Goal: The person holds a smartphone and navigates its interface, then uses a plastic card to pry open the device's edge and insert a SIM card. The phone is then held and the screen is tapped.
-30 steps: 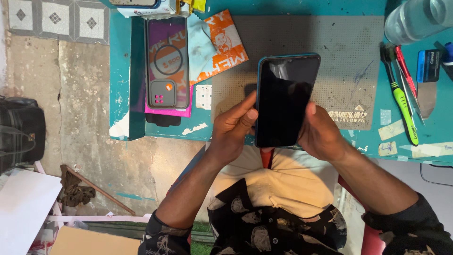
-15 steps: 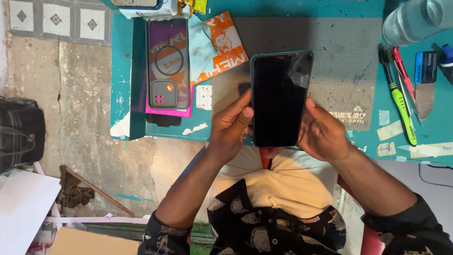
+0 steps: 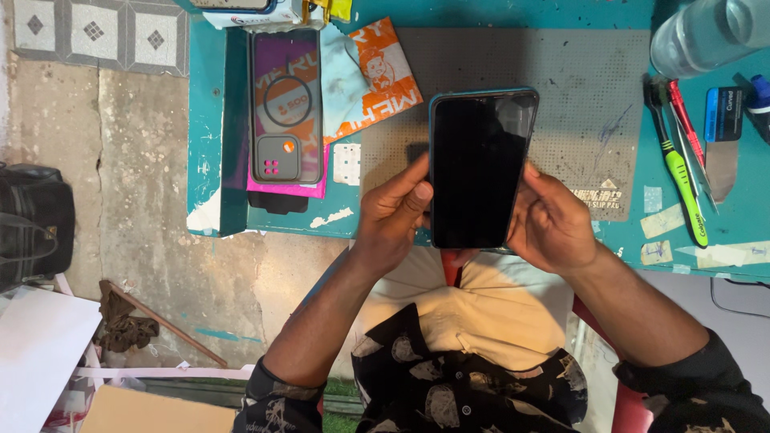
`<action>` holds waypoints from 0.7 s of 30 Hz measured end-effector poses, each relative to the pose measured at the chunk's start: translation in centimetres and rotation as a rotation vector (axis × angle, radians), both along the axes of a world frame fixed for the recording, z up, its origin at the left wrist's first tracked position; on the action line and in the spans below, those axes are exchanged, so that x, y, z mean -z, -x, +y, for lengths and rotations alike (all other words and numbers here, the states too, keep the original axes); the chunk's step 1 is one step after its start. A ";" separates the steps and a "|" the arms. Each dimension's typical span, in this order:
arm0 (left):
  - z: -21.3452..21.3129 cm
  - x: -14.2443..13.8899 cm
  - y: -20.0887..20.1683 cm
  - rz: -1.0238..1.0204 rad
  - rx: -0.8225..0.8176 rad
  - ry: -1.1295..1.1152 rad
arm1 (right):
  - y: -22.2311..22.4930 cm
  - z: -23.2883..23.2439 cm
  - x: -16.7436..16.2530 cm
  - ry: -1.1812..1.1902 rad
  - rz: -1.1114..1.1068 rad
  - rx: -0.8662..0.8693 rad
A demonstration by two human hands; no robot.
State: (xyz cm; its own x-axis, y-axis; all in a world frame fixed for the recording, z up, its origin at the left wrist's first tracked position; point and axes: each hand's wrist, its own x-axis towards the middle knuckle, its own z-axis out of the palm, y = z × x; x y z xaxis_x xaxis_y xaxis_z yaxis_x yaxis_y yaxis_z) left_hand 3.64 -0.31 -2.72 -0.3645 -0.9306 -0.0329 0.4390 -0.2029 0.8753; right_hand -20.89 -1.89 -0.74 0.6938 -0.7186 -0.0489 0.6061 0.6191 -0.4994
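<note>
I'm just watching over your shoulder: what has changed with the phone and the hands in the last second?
The phone, tilted a second ago, has been turned upright and straight in both hands. The left hand and right hand kept their grip on its sides. The phone case, the tools and the grey mat stayed put.

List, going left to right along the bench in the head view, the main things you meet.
Phone case in its packet → orange packet → left hand → dark phone → right hand → green-handled tool → metal scraper.
</note>
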 end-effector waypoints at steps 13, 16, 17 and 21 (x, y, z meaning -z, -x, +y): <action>-0.1 -1.0 0.1 -0.101 0.000 -0.026 | -0.2 0.1 -0.7 -0.018 -0.004 0.014; -0.1 -1.1 0.1 -0.062 0.004 -0.047 | -0.3 0.0 -1.0 0.018 0.006 0.001; -0.1 -1.0 0.1 -0.059 0.002 -0.048 | -0.3 0.0 -1.1 0.038 0.013 -0.005; -0.1 -0.5 0.0 -0.122 -0.029 -0.011 | -0.4 0.0 -1.3 -0.045 0.068 0.015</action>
State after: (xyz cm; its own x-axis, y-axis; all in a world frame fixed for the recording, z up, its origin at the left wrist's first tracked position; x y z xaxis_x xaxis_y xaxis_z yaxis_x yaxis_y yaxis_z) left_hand 3.68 -0.39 -2.23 -0.3303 -0.9400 -0.0858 0.3354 -0.2019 0.9202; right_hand -20.48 -1.92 0.56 0.6773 -0.7245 -0.1279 0.5807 0.6332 -0.5117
